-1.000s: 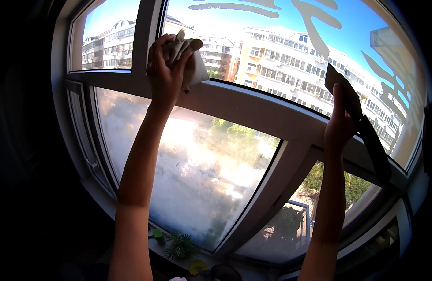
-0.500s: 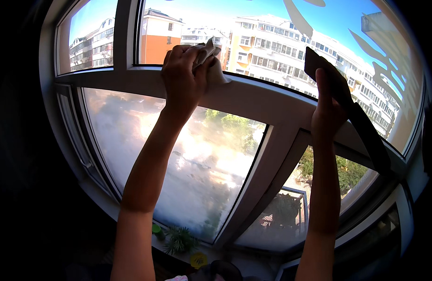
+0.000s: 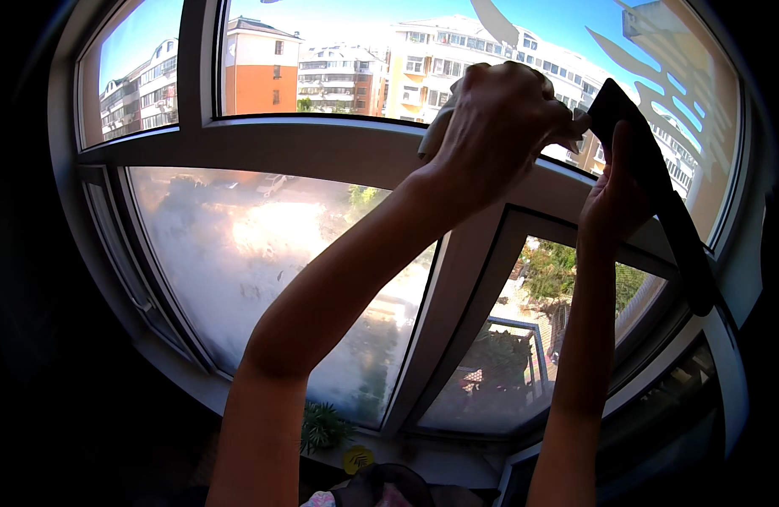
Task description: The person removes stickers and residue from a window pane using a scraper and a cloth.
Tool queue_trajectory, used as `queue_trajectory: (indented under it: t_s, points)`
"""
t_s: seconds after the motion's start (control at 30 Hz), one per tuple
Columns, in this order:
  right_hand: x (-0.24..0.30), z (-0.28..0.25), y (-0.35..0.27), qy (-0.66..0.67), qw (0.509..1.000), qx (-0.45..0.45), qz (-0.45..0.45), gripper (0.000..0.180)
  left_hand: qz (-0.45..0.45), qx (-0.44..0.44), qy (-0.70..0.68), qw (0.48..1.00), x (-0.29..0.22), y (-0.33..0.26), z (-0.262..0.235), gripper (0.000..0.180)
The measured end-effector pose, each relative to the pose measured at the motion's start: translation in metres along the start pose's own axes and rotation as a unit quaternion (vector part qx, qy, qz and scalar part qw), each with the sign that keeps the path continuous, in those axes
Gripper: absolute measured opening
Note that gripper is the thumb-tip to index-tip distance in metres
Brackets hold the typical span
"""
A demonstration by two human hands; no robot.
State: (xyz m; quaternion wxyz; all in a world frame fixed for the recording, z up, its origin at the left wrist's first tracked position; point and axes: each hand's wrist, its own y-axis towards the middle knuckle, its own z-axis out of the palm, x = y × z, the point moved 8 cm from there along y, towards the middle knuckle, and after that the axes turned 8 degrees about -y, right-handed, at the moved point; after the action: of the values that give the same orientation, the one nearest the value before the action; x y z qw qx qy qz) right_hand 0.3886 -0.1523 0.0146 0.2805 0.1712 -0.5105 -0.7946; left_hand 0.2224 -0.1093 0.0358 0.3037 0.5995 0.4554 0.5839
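My left hand point(image 3: 508, 118) is closed around a crumpled pale cloth point(image 3: 438, 131), parts of which stick out on both sides of the fingers. It is at the lower part of the large upper window pane point(image 3: 347, 89), just above the frame's crossbar point(image 3: 322, 144). To its right, my right hand point(image 3: 613, 198) grips a long black tool point(image 3: 672, 211) that looks like a squeegee, slanting from upper left to lower right. The tool's flat upper end is close beside the cloth; whether they touch, I cannot tell.
A fogged lower pane point(image 3: 237, 253) lies under the crossbar, with a clearer, narrower pane point(image 3: 499, 363) to its right. White leaf-shaped decals point(image 3: 634, 59) are on the upper glass. A green plant point(image 3: 324, 427) and a yellow object point(image 3: 357, 459) are by the sill.
My left hand has moved right along the bottom of the upper pane with the cloth, close to the black squeegee. The whole view has shifted slightly, and my right hand keeps its hold.
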Motion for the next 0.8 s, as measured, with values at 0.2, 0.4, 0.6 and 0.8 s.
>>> queue_trajectory:
  t_s: [0.2, 0.4, 0.6, 0.8]
  points:
    - [-0.021, -0.022, -0.009, -0.069, 0.998, 0.011, 0.006, 0.051, -0.078, 0.118, 0.084, 0.986, -0.011, -0.011, 0.069, 0.011]
    - [-0.026, -0.017, -0.026, -0.067, 0.997, 0.023, 0.036, 0.033, -0.166, 0.190, 0.253, 0.934, 0.020, -0.030, 0.017, 0.013]
    - [0.002, 0.002, -0.039, 0.055, 0.989, 0.100, 0.095, 0.024, -0.316, 0.267, 0.580, 0.702, 0.093, -0.082, -0.119, 0.006]
    - [0.029, 0.036, -0.049, 0.090, 0.976, 0.197, 0.026, 0.018, -0.145, 0.143, 0.422, 0.883, 0.043, -0.068, -0.103, 0.023]
